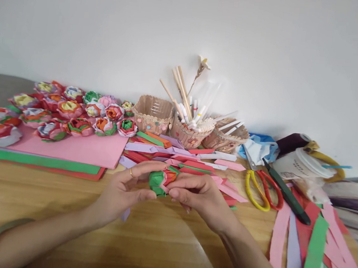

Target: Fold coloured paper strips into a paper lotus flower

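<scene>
Between my two hands, above the front of the wooden table (150, 250), is a small folded paper flower (158, 180) with green outer petals and orange, pink and white ones on its right side. My left hand (128, 188), with a ring on one finger, curves its thumb and fingers around the flower's green side. The thumb and fingertips of my right hand (196, 193) pinch its petals from the right. Just behind the hands lie many folded paper strips (177, 151) in purple, red, pink, white and green.
Finished paper flowers (69, 109) crowd pink paper sheets (107, 148) at left. Decorated baskets (153, 114), one with sticks and pens (183, 92), stand against the wall. At right are yellow-and-red-handled scissors (258, 189), a dark green knife (287, 194), a white cup (300, 164) and cut strips (315, 250).
</scene>
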Demonstrator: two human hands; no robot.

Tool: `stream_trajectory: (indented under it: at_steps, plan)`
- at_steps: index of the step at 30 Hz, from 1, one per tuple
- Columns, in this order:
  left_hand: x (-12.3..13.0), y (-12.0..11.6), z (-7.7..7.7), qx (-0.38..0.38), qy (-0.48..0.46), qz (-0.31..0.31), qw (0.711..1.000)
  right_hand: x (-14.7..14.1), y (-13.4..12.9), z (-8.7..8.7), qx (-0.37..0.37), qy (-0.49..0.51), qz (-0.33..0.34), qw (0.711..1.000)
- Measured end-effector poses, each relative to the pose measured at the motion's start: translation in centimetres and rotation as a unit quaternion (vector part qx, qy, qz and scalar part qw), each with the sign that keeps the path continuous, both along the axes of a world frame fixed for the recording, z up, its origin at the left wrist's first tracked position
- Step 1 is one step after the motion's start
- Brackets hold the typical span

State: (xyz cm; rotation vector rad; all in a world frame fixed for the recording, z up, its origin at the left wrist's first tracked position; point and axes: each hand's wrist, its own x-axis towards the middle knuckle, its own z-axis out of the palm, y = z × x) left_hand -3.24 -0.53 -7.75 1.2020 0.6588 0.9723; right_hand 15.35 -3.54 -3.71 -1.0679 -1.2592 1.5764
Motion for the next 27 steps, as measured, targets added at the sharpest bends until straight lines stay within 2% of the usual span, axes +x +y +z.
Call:
stream_trajectory:
  at_steps: [5,9,16,20,27]
  plan:
    - [0.0,0.2,-0.2,0.006,0.002,-0.002,1.0,-0.5,0.0,-0.3,0.009,0.0,-0.048,0.999]
    - [0.1,0.3,-0.3,0.002,-0.011,0.001,1.0,-0.7,-0.1,-0.3,0.025,-0.056,-0.071,0.996]
    - [0.1,0.2,-0.2,-0.029,0.0,-0.006,1.0,-0.6,-0.3,0.2,0.097,-0.126,-0.025,0.987]
    - [0.1,0.2,-0.2,-0.031,0.023,0.01,0.999,-1.0,-0.5,-0.2,0.159,-0.207,-0.049,0.964]
    - [0.3,0.2,0.0,-0.042,0.022,0.019,0.999,-1.7,-0.9,-1.1,0.264,-0.347,-0.087,0.896]
